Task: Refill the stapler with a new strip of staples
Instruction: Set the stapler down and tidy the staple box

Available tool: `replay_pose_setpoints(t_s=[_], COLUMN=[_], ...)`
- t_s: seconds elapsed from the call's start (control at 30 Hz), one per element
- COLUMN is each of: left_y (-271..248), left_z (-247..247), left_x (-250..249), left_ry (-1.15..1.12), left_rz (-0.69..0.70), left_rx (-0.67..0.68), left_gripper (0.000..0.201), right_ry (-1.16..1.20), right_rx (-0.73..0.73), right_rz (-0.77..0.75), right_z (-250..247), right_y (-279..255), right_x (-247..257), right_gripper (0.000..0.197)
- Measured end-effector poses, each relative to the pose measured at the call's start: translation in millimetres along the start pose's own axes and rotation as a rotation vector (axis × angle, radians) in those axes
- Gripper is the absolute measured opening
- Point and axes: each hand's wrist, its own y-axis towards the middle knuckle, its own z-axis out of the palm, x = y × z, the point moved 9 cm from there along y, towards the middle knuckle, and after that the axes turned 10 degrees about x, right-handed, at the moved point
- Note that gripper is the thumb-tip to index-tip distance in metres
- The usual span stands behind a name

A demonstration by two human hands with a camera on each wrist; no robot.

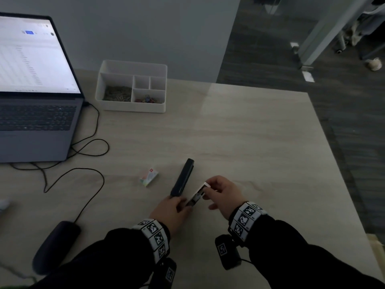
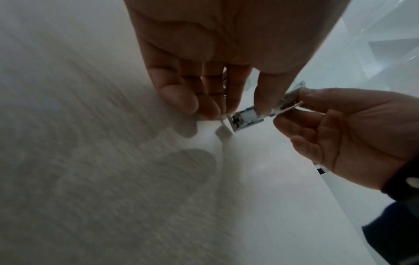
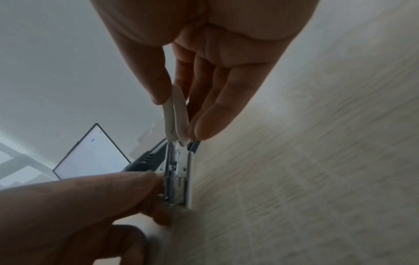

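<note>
Stapler (image 1: 183, 177), slim matte black, lies swung open on the wood-grain worktop (image 1: 250, 132); left hand (image 1: 173, 209) grips its hinge, right hand (image 1: 224, 195) pinches its metal magazine (image 1: 196, 196).

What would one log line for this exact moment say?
stage: stapler opened flat on table | left hand: steadies hinge end | right hand: pinches white tip of metal magazine | staple box: untouched

Office, open laptop (image 1: 31, 84), desk organiser (image 1: 133, 67) with paper clips, wood-grain desk (image 1: 250, 132)
</note>
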Motion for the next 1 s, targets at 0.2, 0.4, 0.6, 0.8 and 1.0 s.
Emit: replay_pose_setpoints(t_s=[0.2,0.4,0.6,0.8,1.0], left_y=[0,-5,-10,-15,-16], left_z=[1,12,24,34,37], left_x=[-8,-7,-14,-22,-20], left_ry=[-0.025,-0.343,-0.793,-1.062,-0.966], left_rz=[0.005,-0.036,-0.064,-0.088,-0.055], left_rx=[0.015,0.082,0.165,0.201,0.246], left_gripper=[0.023,0.013,0.01,0.029,0.029], right_ry=[0.054,0.039,-0.231,-0.478,-0.568], right_rx=[0.026,0.008,0.051,0.108,0.177], right_rz=[-0.037,-0.067,-0.222,-0.389,-0.396], right_z=[2,-5,-1,10,22], right_y=[-7,-12,-22,-30,-36], right_x=[10,15,21,31,26], right_gripper=[0.011,0.012,0.016,0.012,0.019])
